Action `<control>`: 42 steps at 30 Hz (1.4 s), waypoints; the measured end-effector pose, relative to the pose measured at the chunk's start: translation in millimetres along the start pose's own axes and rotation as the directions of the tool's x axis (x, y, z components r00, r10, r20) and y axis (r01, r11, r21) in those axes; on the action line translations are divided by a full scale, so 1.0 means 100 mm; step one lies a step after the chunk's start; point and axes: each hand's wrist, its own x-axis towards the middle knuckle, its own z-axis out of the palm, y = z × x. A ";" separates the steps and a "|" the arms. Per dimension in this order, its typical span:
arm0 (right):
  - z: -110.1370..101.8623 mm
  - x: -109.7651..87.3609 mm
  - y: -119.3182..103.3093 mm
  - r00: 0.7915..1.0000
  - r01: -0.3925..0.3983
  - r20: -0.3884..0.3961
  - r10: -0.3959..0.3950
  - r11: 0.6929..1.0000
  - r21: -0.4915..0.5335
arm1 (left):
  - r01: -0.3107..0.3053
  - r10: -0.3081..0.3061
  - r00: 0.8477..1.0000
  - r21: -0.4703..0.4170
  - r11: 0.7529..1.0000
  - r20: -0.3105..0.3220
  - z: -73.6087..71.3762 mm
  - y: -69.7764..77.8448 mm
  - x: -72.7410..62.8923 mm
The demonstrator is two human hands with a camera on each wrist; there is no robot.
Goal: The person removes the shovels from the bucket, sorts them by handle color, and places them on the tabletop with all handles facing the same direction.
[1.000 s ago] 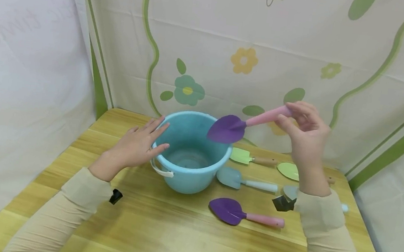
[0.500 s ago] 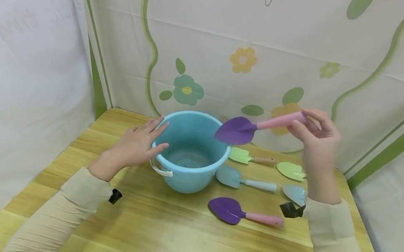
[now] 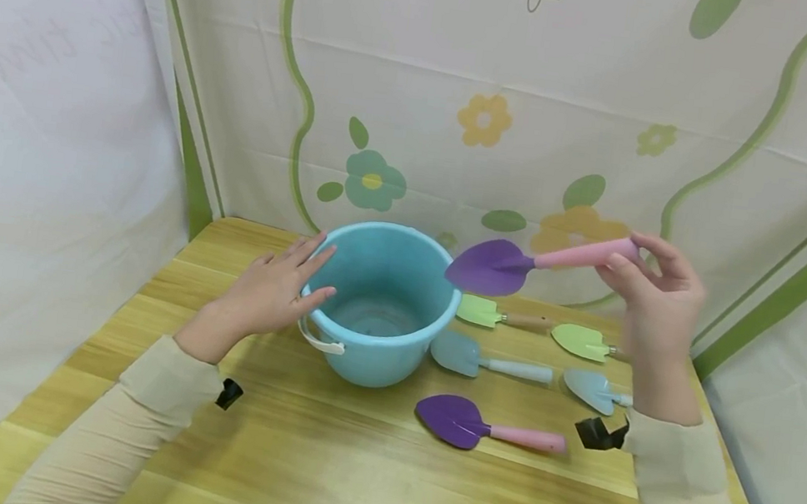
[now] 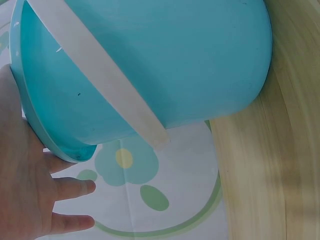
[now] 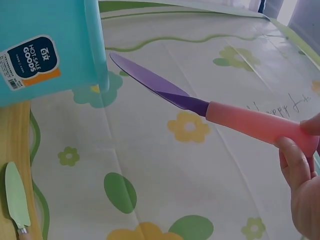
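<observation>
My right hand (image 3: 662, 301) pinches the end of the pink handle of a purple garden trowel (image 3: 492, 267). The trowel is held up in the air, its blade pointing left and overlapping the right rim of a light blue bucket (image 3: 375, 362) in the head view. In the right wrist view the trowel (image 5: 150, 82) shows edge-on, its tip beside the bucket's rim. My left hand (image 3: 270, 294) rests with spread fingers on the bucket's left rim. The bucket's white handle (image 4: 100, 75) hangs down its side. Inside, the visible bottom of the bucket holds nothing.
On the wooden table (image 3: 315, 477), right of the bucket, lie a second purple trowel (image 3: 454, 420), a blue square shovel (image 3: 459, 353), a blue trowel (image 3: 589, 390), a green shovel (image 3: 479, 311) and a green trowel (image 3: 581, 341). A patterned cloth (image 3: 425, 78) hangs behind.
My right hand has moved right and slightly down with the purple trowel, taking the blade from over the bucket's opening to its right rim. My left hand has stayed on the rim.
</observation>
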 end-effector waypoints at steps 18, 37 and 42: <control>-0.22 -0.02 -0.13 0.997 -0.006 -0.074 0.006 1.000 0.000 | 0.005 -0.005 1.000 -0.004 1.000 0.003 0.00 -0.01 -0.01; -0.52 -0.09 -0.24 0.996 -0.015 -0.092 0.021 0.998 0.067 | 0.001 -0.001 1.000 -0.002 1.000 0.005 0.00 -0.01 0.00; -0.62 -0.12 -0.25 0.996 -0.027 -0.084 0.031 0.998 0.050 | 0.002 -0.002 1.000 -0.004 1.000 0.008 0.00 0.00 0.00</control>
